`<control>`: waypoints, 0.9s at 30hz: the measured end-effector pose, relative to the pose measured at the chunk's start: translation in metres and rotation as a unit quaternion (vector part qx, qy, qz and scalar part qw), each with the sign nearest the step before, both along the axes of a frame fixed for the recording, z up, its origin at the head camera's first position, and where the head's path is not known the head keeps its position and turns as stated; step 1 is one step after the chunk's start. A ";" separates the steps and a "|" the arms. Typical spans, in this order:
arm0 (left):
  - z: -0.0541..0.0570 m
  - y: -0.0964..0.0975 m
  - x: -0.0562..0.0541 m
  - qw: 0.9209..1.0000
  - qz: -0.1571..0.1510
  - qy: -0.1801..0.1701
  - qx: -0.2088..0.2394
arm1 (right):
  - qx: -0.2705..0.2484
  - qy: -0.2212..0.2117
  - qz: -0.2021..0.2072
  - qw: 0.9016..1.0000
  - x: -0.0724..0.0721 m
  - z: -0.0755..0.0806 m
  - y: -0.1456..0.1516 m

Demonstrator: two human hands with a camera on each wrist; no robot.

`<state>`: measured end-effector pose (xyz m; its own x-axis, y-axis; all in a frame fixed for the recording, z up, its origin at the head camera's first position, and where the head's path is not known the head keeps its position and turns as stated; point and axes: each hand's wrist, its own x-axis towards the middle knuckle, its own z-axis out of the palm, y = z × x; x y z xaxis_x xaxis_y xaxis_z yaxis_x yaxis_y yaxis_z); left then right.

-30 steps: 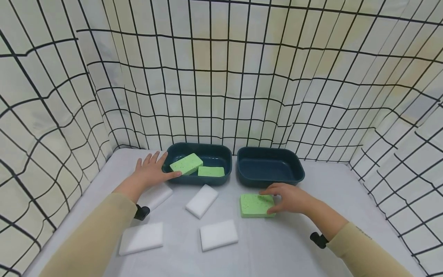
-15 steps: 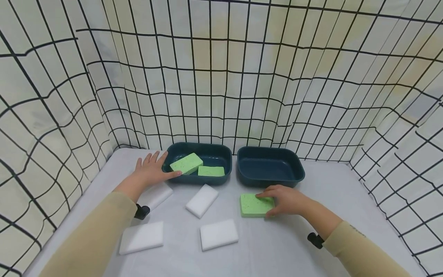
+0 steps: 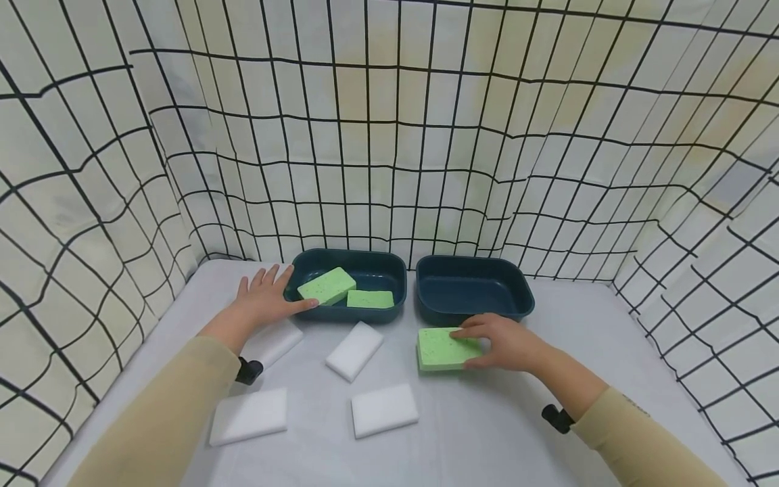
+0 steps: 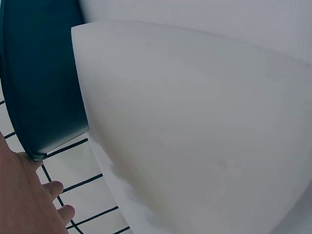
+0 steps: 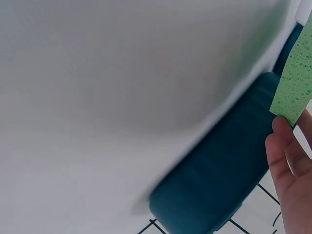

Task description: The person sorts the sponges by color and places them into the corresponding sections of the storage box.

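A green speckled sponge (image 3: 443, 350) is pinched at its right end by my right hand (image 3: 508, 343), thumb on the near side and fingers on the far side. In the right wrist view, the sponge (image 5: 295, 73) stands off the table, with its shadow on the white cloth below. My left hand (image 3: 263, 299) rests with spread fingers at the left edge of the left dark teal bin (image 3: 403, 284), its thumb along the front rim. Inside that bin lie two green sponges, one tilted (image 3: 327, 285) and one flat (image 3: 370, 299). The right teal bin (image 3: 475, 291) stands just beyond the held sponge.
White sponge blocks lie on the cloth: one between the hands (image 3: 355, 352), one nearer the front (image 3: 385, 410), one at front left (image 3: 249, 416), and one partly under the left wrist (image 3: 274, 345). Black wire mesh (image 3: 395, 166) walls the back and both sides.
My right hand has closed in on the green sponge, raised it off the cloth and shifted it slightly left and away, towards the right bin. My left hand has stayed in place.
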<state>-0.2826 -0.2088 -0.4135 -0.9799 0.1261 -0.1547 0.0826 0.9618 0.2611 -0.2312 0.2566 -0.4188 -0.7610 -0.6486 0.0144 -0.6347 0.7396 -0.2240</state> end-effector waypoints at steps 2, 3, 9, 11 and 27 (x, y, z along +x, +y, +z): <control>-0.001 0.000 0.000 1.000 0.001 0.000 -0.001 | -0.001 0.001 0.000 1.000 -0.001 0.002 -0.001; -0.001 -0.001 0.000 1.000 0.000 0.001 -0.001 | -0.002 0.000 0.001 1.000 -0.001 0.003 -0.001; -0.001 -0.002 -0.001 1.000 0.000 0.001 -0.001 | -0.003 0.014 0.008 1.000 -0.001 0.011 -0.005; -0.002 -0.001 -0.001 1.000 0.001 -0.001 0.000 | -0.003 0.016 0.008 1.000 -0.001 0.014 -0.007; -0.005 -0.002 -0.002 1.000 -0.001 0.005 0.001 | -0.011 0.015 -0.020 1.000 -0.018 0.042 -0.043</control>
